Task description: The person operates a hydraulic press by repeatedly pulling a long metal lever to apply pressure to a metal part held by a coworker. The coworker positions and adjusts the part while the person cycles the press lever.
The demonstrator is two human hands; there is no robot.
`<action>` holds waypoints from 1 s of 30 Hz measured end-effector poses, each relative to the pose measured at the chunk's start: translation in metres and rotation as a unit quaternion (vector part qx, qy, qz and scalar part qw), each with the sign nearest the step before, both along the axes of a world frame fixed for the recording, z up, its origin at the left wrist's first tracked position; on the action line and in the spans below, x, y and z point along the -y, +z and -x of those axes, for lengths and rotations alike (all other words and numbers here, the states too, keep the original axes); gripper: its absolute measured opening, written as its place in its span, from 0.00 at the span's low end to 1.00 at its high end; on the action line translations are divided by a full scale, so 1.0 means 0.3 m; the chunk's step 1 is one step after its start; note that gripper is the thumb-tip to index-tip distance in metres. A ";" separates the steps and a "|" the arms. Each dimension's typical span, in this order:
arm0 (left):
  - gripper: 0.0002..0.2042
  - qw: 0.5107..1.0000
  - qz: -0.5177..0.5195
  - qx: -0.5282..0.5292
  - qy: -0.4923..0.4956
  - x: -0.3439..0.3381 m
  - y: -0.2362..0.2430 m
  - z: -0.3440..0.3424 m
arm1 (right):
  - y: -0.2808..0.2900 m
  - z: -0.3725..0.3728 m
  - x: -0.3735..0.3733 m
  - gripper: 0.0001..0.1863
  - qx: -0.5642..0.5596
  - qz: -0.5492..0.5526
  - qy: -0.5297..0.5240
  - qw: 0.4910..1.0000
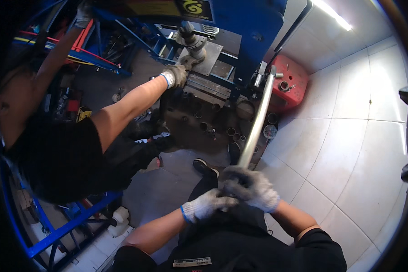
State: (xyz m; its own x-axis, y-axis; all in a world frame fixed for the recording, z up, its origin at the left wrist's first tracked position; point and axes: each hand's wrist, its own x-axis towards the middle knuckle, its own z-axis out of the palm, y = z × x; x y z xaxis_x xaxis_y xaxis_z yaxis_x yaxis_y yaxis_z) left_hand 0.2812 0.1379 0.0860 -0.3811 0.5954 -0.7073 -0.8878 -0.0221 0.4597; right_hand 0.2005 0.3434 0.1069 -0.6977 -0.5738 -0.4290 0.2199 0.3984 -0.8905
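Observation:
My gloved left hand [209, 204] and gloved right hand [248, 190] are close together at the lower end of a long silver bar [258, 123], both closed on it. The bar rises to a metal fitting [272, 72] beside the blue press frame [251, 41]. In the press, a stepped metal part [194, 44] stands over a square steel plate [208, 64]. A co-worker's gloved hand [177, 74], apart from mine, is on a piece at that part's base.
The co-worker [54, 154] is at my left, another gloved hand raised. A blue rack [59, 229] lines the lower left. A red metal container [289, 93] stands behind the bar, beside a white tiled wall [335, 149]. Several metal rings [204, 126] lie below the press.

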 end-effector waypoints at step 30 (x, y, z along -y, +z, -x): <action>0.12 0.866 0.461 0.087 0.174 0.827 -0.443 -0.856 | 0.148 -0.184 0.037 0.15 0.320 0.322 -0.398 0.797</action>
